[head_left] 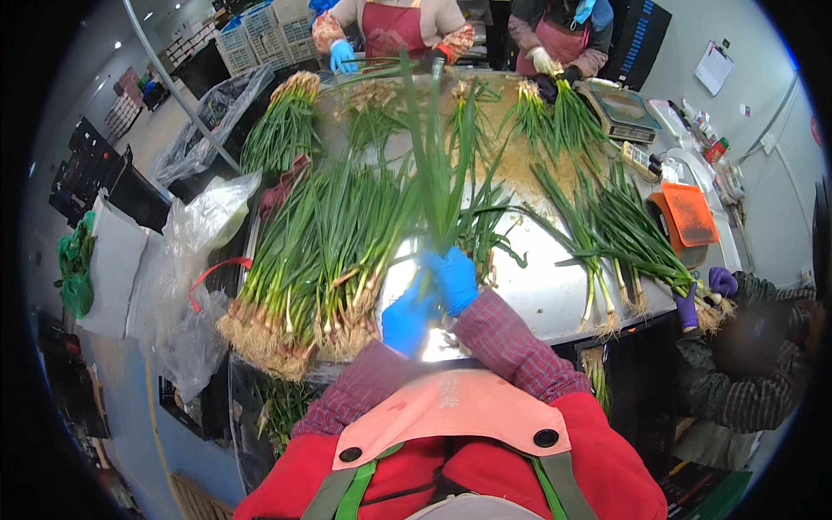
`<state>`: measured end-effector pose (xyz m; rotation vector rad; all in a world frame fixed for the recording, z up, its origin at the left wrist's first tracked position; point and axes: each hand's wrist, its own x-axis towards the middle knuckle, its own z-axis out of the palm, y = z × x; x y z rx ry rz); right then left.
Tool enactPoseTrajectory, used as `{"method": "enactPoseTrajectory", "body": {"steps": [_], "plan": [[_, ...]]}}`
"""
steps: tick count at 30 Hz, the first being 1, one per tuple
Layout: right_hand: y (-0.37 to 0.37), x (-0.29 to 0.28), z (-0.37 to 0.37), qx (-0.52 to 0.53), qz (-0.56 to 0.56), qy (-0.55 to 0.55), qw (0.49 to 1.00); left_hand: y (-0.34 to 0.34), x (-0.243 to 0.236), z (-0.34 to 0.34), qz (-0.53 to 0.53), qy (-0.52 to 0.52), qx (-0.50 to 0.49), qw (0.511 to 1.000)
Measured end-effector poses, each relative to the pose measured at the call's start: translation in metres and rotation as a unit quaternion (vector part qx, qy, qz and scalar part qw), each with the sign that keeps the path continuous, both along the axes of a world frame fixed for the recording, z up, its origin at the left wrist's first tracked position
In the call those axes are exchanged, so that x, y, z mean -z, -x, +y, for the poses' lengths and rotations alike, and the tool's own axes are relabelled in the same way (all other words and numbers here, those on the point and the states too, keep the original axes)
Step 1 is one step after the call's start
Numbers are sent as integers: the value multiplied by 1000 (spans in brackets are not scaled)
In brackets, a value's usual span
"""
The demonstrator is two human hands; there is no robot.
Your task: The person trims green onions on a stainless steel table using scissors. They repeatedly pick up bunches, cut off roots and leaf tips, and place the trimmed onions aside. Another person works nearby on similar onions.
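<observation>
While both my blue-gloved hands, left hand (406,319) and right hand (453,279), close around its root end, the bunch of long green spring onions (438,165) stands upright over the steel table (555,290), tips pointing away. Farther off, stacked white plastic crates (260,35); contents unclear.

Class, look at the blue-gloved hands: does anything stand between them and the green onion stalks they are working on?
Nothing visible does. The left hand and right hand already grip the green onion stalks directly, raised above the metal table. The big onion pile lies off to the left.
</observation>
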<state>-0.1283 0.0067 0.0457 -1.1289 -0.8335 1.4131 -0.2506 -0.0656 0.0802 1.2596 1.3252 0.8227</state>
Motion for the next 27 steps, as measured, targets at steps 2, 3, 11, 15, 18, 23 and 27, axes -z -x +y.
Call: {"method": "enactPoseTrajectory", "body": {"steps": [2,3,11,15,18,23,27], "plan": [[4,-13,-5,46,16,-3,999,-2,0,-1,-101,38,-36,994],[5,-17,-9,40,-12,8,999,-2,1,-1,-122,20,-37,992],[-3,11,-1,-1,90,30,995,6,21,-6,-172,-76,-19,982],[-9,27,15,113,20,-17,993,19,42,-2,-67,-88,19,994],[-21,15,24,142,-240,-63,958,35,56,-8,-56,-129,9,990],[-103,-28,61,209,42,-49,976,73,49,-42,-6,-85,-17,996],[-180,-27,105,224,-2,-7,975,89,38,-51,62,-22,-4,998]]}}
